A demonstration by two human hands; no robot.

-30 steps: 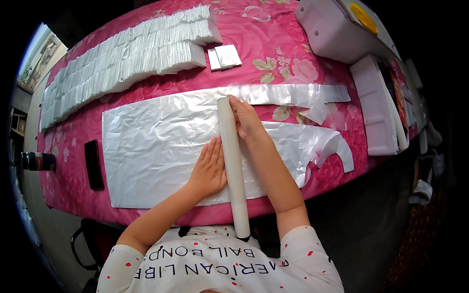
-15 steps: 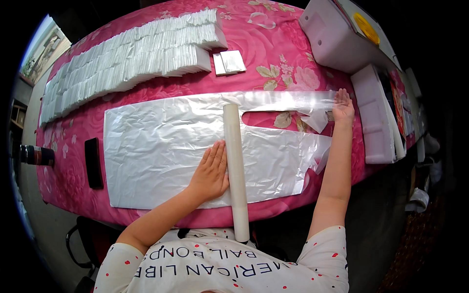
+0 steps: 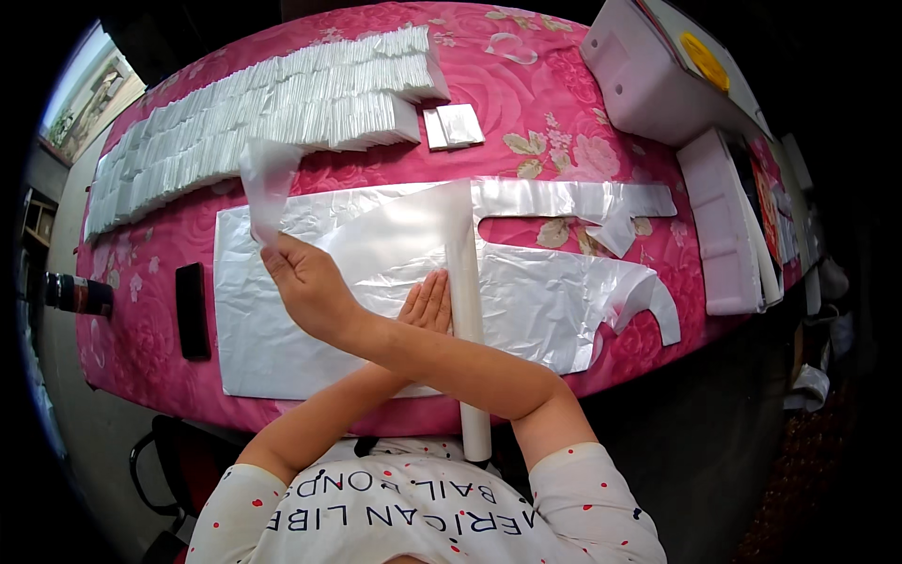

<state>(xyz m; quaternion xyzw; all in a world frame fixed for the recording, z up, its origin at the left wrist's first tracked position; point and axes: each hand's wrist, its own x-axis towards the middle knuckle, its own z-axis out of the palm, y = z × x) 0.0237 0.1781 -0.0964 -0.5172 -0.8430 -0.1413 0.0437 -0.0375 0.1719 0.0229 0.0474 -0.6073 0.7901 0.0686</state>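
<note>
A white plastic carrier bag [image 3: 554, 291] with cut-out handles lies flat across the table, its handles toward the right. Across its middle lies a long white tube [image 3: 470, 329], its near end overhanging the table edge. My left hand [image 3: 429, 303] rests flat just left of the tube, fingers extended, partly hidden under my right forearm. Crossing over to the left, my right hand [image 3: 305, 282] is closed on a thin translucent plastic film [image 3: 404, 226]. The film stretches from the tube to this hand, and its loose end [image 3: 270, 179] stands up above the fingers.
Long rows of folded white plastic packets [image 3: 254, 122] fill the far left, with a few loose packets [image 3: 454, 127] beside them. A black phone [image 3: 192, 310] and a dark jar [image 3: 80, 294] lie at left. White foam boxes [image 3: 719, 226] stand at right on the pink floral tablecloth [image 3: 564, 85].
My right hand has swung from the handle end at far right across to the left, carrying a film layer over the tube. My left hand stays flat beside the tube.
</note>
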